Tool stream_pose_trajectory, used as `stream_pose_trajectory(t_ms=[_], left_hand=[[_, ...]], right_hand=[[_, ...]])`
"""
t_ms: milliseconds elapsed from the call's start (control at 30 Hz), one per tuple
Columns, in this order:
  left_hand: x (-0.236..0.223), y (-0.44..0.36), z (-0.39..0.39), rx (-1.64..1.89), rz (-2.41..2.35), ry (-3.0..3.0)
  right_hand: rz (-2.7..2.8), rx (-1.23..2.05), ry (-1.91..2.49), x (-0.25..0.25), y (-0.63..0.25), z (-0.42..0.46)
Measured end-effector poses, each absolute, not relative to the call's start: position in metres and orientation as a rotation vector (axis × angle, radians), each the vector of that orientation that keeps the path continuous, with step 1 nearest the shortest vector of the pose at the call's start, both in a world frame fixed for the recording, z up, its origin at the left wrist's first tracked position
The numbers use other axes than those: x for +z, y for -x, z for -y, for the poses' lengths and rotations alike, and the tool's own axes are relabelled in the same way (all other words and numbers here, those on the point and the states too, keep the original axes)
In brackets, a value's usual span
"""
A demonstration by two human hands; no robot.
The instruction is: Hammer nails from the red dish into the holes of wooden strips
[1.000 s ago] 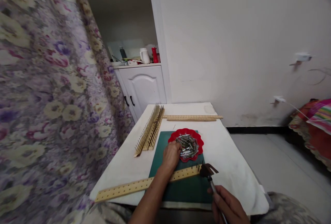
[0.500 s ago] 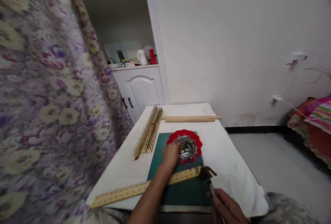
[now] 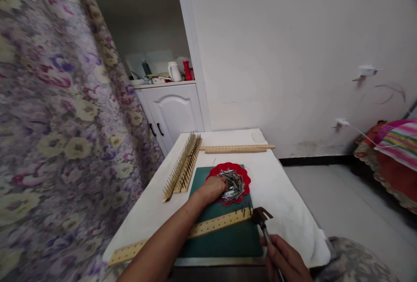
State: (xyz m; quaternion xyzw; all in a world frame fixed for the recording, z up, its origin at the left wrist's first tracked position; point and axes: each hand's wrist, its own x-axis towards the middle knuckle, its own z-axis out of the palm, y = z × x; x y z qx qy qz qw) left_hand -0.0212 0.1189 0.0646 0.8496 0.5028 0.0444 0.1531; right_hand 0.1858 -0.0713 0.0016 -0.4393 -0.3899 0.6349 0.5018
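The left hand (image 3: pixel 213 187) bends into the nails (image 3: pixel 235 187) mid-picture, pinch hidden; the right hand (image 3: pixel 286 257) grips a hammer (image 3: pixel 259 216), bottom right.

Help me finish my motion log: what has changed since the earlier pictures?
The left forearm has swung leftward, crossing the drilled board farther left. The left hand still reaches into the nails in the red bowl; its grip is hidden. The right hand still holds the hammer.

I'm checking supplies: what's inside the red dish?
The red dish holds a heap of loose metal nails. The left hand covers part of the dish's left side; the nails hide its bottom.
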Motion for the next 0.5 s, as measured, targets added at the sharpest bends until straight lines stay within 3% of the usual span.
stream_pose_trajectory(t_ms=[267,500], left_hand=[[0.065,0.028,-0.117,0.148,-1.283,-2.55],[0.053,0.027,-0.087,0.645,-1.415,-2.4]], right_hand=[[0.988,1.523,1.042,0.002,-0.191,0.071],[0.955,1.542,1.091,0.004,-0.191,0.074]])
